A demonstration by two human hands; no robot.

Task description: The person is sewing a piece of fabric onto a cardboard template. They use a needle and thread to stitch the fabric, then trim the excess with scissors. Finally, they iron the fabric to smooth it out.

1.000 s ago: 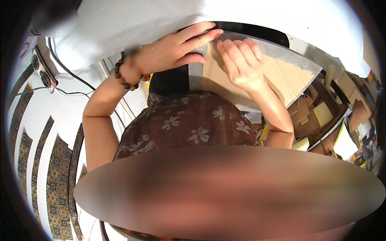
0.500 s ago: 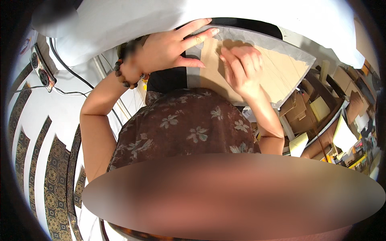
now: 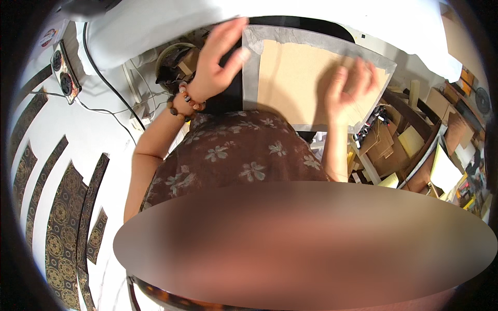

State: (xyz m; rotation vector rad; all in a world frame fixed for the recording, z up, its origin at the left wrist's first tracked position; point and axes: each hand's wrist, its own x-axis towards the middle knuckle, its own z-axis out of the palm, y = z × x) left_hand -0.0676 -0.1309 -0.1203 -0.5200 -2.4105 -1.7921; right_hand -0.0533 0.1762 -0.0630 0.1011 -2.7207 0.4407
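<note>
Both hands are apart, fingers loosely spread, neither clamped on anything we can see. Left hand (image 3: 215,67) is up at the near-vertical left edge of the tan panel (image 3: 290,78), two fingers reaching toward its upper corner. Can't tell whether the fingertips touch; they're blurred.

Right hand (image 3: 350,88) is over the panel's right part, palm side toward it, also blurred. Contact unclear, but we get its shadow on the tan face just left of the fingers.

Panel sits between the hands, mostly nearer the right one. Grey border (image 3: 306,39) runs around it, wrinkled at the corner beside the left fingertips. Dark curved piece (image 3: 290,20) shows past the panel's far edge, white cloth (image 3: 389,26) beyond both hands.

Left wrist carries beaded bracelets (image 3: 187,103). Round bin (image 3: 165,52) holding scraps is just left of that hand; black cable (image 3: 104,88) farther left. Well left and nearer us: dark gold-patterned strips (image 3: 65,238) on a white surface.

Brown floral shirt (image 3: 233,166) fills the gap between our forearms. Right of the right hand: jumbled cardboard pieces (image 3: 381,142) and a pale yellow sheet (image 3: 444,176).
</note>
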